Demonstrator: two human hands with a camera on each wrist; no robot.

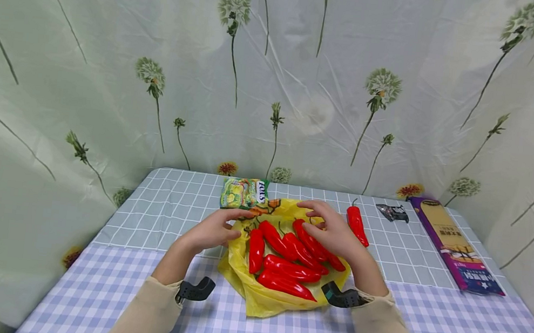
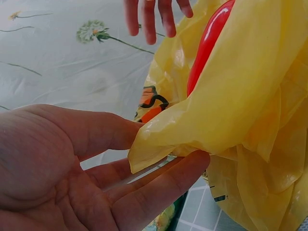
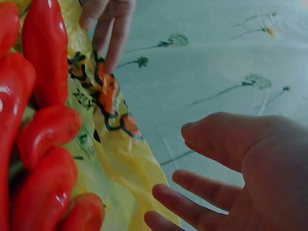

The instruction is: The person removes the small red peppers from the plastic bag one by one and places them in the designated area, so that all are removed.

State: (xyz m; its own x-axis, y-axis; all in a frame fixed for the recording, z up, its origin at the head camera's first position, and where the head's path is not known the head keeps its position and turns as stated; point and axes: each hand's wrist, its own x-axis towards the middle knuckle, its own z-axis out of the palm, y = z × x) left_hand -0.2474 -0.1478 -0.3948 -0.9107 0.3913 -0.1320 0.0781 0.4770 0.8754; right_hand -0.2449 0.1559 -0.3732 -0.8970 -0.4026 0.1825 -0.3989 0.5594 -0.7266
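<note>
A yellow plastic bag lies spread on the table with several red chili peppers on it. My left hand is at the bag's left edge. In the left wrist view, a fold of the bag hangs between its thumb and fingers, which stand apart and touch the plastic. My right hand hovers over the bag's right side, close above the peppers. Its fingers are loosely bent and spread in the right wrist view, with nothing between them, near the bag's orange-and-black printed edge.
Behind the bag is a green snack packet. One loose red chili pepper lies right of the bag, with a small black packet farther right. A long purple-and-gold package lies at the table's right side. A flower-print curtain hangs behind.
</note>
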